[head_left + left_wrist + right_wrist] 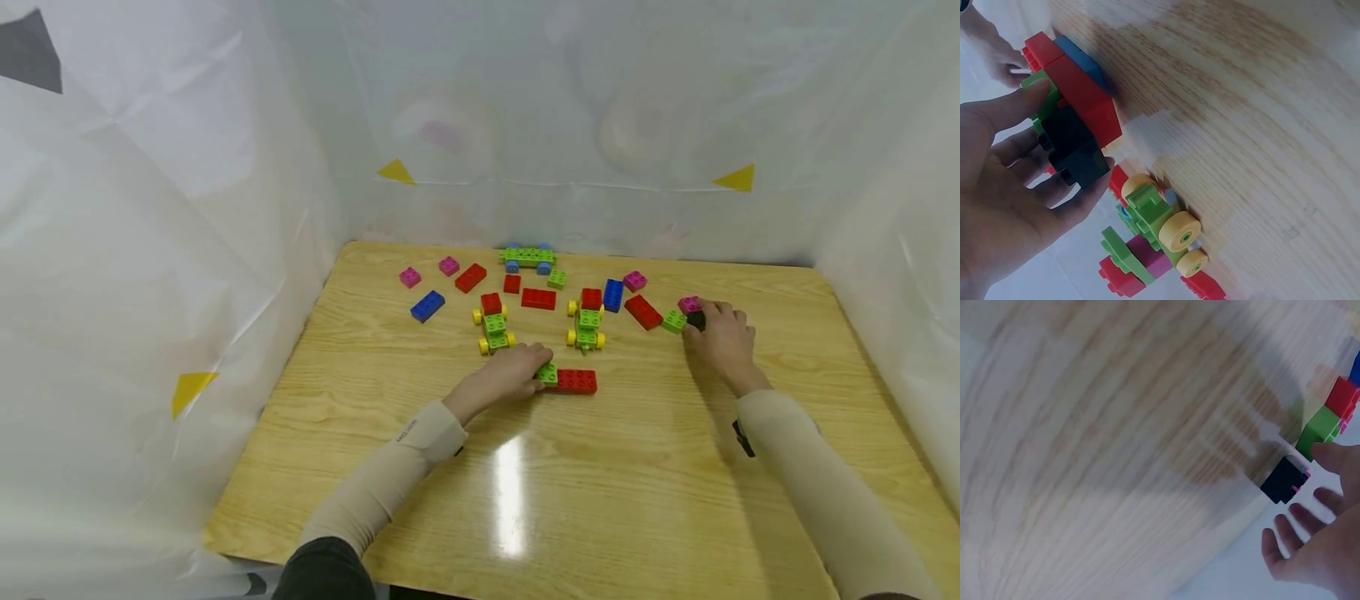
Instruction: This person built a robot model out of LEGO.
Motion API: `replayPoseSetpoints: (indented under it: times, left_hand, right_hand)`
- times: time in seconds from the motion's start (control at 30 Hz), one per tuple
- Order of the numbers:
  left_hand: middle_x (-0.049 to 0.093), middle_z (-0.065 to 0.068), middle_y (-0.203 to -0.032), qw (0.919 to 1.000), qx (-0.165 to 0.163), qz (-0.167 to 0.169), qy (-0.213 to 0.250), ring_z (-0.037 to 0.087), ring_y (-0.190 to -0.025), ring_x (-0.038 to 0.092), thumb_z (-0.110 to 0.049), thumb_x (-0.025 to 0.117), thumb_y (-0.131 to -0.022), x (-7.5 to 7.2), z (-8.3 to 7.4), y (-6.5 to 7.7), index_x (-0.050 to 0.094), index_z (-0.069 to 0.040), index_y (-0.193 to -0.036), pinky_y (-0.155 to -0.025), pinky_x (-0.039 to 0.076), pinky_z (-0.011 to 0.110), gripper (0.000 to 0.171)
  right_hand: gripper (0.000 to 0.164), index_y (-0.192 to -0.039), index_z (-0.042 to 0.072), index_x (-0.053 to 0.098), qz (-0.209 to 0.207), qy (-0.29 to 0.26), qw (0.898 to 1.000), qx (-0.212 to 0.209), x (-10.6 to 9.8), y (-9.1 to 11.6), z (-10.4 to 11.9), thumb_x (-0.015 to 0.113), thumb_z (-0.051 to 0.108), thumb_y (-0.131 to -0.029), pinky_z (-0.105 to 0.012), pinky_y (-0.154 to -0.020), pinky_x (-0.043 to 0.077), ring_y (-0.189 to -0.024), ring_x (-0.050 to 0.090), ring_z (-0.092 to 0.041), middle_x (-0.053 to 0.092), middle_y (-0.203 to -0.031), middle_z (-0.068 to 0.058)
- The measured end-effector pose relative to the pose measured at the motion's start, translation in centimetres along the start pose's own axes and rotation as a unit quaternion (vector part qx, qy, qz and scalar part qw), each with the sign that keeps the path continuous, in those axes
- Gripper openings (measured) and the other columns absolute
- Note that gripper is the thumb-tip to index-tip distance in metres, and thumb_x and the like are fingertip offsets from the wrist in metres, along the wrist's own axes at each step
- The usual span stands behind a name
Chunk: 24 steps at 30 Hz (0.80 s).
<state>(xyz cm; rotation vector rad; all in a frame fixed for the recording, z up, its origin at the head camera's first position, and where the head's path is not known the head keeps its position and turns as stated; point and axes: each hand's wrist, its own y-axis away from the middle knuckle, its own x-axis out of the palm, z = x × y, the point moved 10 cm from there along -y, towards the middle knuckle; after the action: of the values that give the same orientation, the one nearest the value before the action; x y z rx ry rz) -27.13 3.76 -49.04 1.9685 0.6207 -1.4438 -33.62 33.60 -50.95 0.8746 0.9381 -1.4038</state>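
Observation:
My left hand pinches a low stack of bricks at the table's middle: a long red brick with a green brick on it, a black brick and a blue brick. The thumb lies against the green piece, with fingers below the black one. At the right, my right hand reaches with parted fingers around another black brick; the right wrist view shows a gap between them. Beside that brick lie a green brick and a pink brick.
Two yellow-wheeled cars, one left and one right, stand beyond my left hand. A green car base with blue wheels sits at the back. Loose red, blue and pink bricks lie around them. White sheeting encloses the table.

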Motion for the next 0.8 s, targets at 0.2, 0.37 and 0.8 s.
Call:
replayPoseSetpoints:
  times: [0.2,0.37,0.8]
  left_hand:
    - [0.059,0.0,-0.109,1.0,-0.004,0.003,0.006,0.014,-0.09,0.057,-0.026,0.064,-0.094,0.1,0.0,0.0,0.056,-0.012,-0.121,-0.071,0.048,0.025,0.032]
    - [0.059,0.0,-0.11,0.9999,-0.012,0.002,0.011,0.015,-0.091,0.057,-0.025,0.064,-0.094,0.1,0.2,-0.1,0.057,-0.012,-0.121,-0.072,0.048,0.026,0.031]
    - [0.059,0.001,-0.113,0.9999,-0.013,0.004,0.006,0.016,-0.095,0.058,-0.026,0.063,-0.094,0.1,0.1,-0.1,0.056,-0.012,-0.123,-0.077,0.049,0.029,0.033]
  right_hand:
    - [0.046,-0.134,-0.004,0.047,0.011,0.009,0.998,-0.059,1.1,0.1,1.7,0.055,0.009,-0.09,-0.071,-0.088,0.024,-0.121,0.028,-0.056,0.039,-0.138,-0.028]
    - [0.042,-0.126,-0.005,0.052,0.003,0.023,0.997,-0.072,0.9,0.1,2.6,0.063,0.016,-0.092,-0.067,-0.087,0.027,-0.118,0.034,-0.054,0.049,-0.13,-0.029]
    - [0.031,-0.104,-0.011,0.061,0.018,0.013,0.997,-0.07,0.6,1.5,4.1,0.072,0.012,-0.086,-0.054,-0.069,0.048,-0.084,0.059,-0.042,0.062,-0.1,-0.028]
